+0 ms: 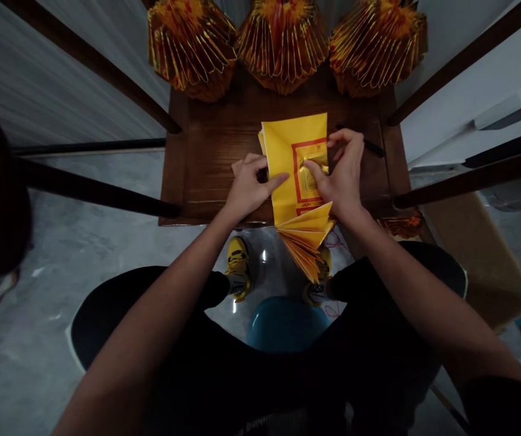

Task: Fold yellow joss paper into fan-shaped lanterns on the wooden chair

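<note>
L hand (252, 186) is pinching the left edge of the yellow paper (282, 143); R hand (344, 172) is pinching its right. It's sitting btwn them: folds (304, 233) are bunching below the hands, the top's lying flat, so prob. part done. Past both hands, 3 gold paper bunches (282, 51) are looking finished.

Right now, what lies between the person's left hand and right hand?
In the head view, a folded yellow paper lies between the left hand and the right hand, its gold patch facing up, with both thumbs on the sheet.
</note>
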Demonstrator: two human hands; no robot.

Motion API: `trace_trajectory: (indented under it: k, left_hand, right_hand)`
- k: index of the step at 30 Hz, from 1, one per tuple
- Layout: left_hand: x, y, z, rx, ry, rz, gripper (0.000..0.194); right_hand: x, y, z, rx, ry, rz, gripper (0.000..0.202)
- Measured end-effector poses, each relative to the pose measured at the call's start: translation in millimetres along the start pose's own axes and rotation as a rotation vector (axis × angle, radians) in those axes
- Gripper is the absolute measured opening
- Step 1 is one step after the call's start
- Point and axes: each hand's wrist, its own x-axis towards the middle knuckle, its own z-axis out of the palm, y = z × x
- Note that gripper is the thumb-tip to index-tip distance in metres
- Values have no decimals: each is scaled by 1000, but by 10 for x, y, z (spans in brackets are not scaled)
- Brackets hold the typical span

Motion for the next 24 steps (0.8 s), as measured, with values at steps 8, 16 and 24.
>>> trace_trajectory:
  k: [8, 16, 24]
  left_hand:
    - [3, 42, 66, 76, 34, 1, 44]
    - [-14, -123, 115, 125, 240, 52, 100]
    - [-41, 53, -14, -114, 6, 125, 71]
  right_hand:
    - [-411, -412, -649, -277, -520, -301, 28]
    - [-431, -330, -667, -49, -818, -347, 15]
    - [-19, 43, -237, 276, -1, 45, 35]
